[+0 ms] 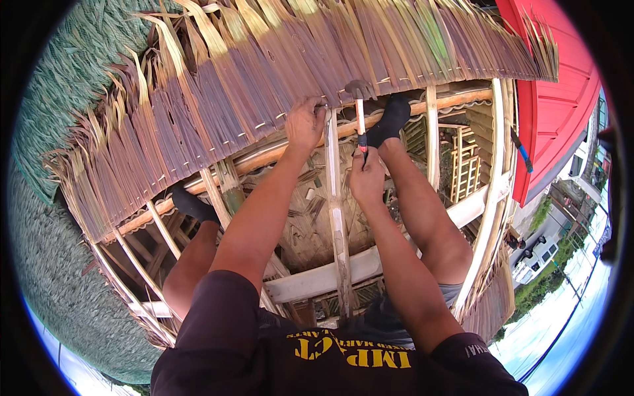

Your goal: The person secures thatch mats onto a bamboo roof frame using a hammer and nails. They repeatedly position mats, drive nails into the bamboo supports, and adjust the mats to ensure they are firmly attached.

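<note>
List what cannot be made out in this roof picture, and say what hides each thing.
- Nail: head view, hidden or too small under the left hand at the thatch edge.
- Hammer grip: covered by the right hand.
- Rafter foot: hidden behind the person's shirt at the lower edge.
- Street and vehicles: small and bent by the fisheye rim.
- Thatch top: cut off by the upper edge.

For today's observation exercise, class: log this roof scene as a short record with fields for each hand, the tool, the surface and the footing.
Left hand: pressed on the thatch edge
Right hand: grips hammer by its handle
Hammer: upright, head at the thatch edge
Surface: dried palm-leaf thatch over a bamboo frame
Footing: black-socked feet on a horizontal pole
</note>
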